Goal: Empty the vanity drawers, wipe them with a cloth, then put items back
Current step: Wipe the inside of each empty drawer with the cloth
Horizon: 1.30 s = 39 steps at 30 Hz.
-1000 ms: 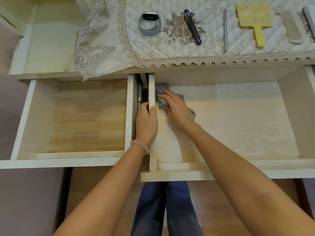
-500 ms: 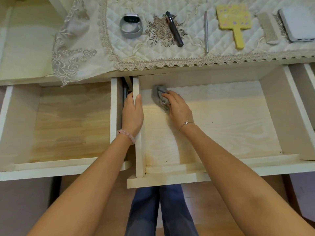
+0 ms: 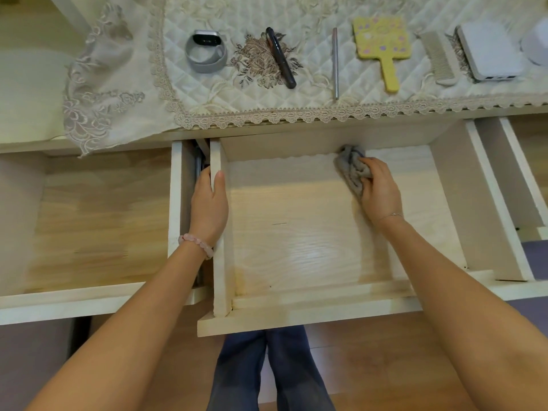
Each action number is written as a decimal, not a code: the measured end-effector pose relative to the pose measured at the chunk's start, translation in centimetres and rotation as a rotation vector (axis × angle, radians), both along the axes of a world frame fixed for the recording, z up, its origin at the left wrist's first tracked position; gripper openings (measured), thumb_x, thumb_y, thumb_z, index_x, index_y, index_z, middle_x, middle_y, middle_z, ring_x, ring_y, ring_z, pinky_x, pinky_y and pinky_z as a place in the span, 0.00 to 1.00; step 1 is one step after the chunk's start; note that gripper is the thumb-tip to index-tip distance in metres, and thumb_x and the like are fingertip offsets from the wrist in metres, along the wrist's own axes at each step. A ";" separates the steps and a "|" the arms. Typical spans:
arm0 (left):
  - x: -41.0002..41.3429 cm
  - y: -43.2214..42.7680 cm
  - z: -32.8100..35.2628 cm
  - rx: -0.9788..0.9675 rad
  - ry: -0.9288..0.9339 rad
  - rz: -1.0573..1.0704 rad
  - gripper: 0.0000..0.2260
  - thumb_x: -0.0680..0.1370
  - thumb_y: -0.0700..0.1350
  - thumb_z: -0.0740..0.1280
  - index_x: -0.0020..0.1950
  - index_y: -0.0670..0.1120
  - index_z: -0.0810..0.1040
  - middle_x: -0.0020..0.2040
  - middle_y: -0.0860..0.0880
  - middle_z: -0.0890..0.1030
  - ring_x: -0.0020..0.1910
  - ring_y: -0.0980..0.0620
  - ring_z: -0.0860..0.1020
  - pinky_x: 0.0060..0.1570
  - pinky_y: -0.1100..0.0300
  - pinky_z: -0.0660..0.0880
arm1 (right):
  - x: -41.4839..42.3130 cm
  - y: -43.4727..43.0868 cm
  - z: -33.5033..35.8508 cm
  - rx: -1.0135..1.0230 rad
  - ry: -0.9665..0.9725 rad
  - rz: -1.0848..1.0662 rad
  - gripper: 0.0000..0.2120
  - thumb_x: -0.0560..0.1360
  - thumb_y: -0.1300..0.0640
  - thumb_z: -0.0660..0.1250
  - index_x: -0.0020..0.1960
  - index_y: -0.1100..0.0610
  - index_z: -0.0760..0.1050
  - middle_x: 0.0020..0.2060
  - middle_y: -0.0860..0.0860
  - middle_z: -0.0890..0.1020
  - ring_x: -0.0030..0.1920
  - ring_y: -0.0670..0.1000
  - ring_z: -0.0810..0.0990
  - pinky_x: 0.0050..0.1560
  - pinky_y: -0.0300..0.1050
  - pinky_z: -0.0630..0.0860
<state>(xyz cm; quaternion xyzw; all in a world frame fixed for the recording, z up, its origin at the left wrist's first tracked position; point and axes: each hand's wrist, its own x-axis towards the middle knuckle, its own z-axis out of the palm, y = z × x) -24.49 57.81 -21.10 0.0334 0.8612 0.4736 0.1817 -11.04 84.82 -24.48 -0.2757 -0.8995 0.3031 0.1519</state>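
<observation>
Right hand (image 3: pixel 381 191) pressing cloth (image 3: pixel 351 166), left hand (image 3: pixel 209 207) gripping drawer (image 3: pixel 219 262) wall

Three drawers are standing open: left drawer (image 3: pixel 100 221), middle drawer (image 3: pixel 296 232), right drawer (image 3: pixel 526 176). One grey cloth (image 3: pixel 351 167) is resting in the middle one. The tabletop (image 3: pixel 32 93) is carrying one wristband (image 3: pixel 206 40), one dark pen (image 3: pixel 281 58), one silver rod (image 3: pixel 335 63), one yellow mirror (image 3: pixel 381 37), one comb (image 3: pixel 438 59), one white box (image 3: pixel 489 50).

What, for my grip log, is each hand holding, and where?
Right hand grips the cloth at its near side; left hand holds the drawer's left wall by its top edge.
</observation>
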 end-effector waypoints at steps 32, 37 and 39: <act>0.2 0.1 0.6 -0.052 0.018 0.007 0.23 0.82 0.55 0.50 0.75 0.47 0.56 0.71 0.44 0.66 0.69 0.46 0.65 0.69 0.47 0.62 | 4.4 9.0 0.5 -0.040 -0.183 -0.193 0.25 0.74 0.64 0.59 0.71 0.59 0.64 0.70 0.56 0.66 0.70 0.56 0.63 0.71 0.50 0.59; 0.3 0.2 0.5 -0.035 0.036 0.007 0.23 0.82 0.54 0.50 0.75 0.46 0.56 0.72 0.47 0.64 0.71 0.50 0.62 0.63 0.60 0.59 | 4.9 8.3 0.6 -0.238 -0.086 -0.243 0.26 0.76 0.66 0.53 0.73 0.57 0.58 0.73 0.52 0.61 0.73 0.52 0.59 0.73 0.47 0.56; 0.4 0.2 0.7 -0.025 0.052 0.006 0.22 0.82 0.54 0.50 0.74 0.46 0.58 0.71 0.48 0.66 0.68 0.53 0.64 0.60 0.61 0.60 | 4.6 7.4 0.4 -0.259 -0.078 -0.245 0.26 0.76 0.67 0.53 0.74 0.58 0.58 0.74 0.52 0.60 0.73 0.51 0.57 0.73 0.44 0.54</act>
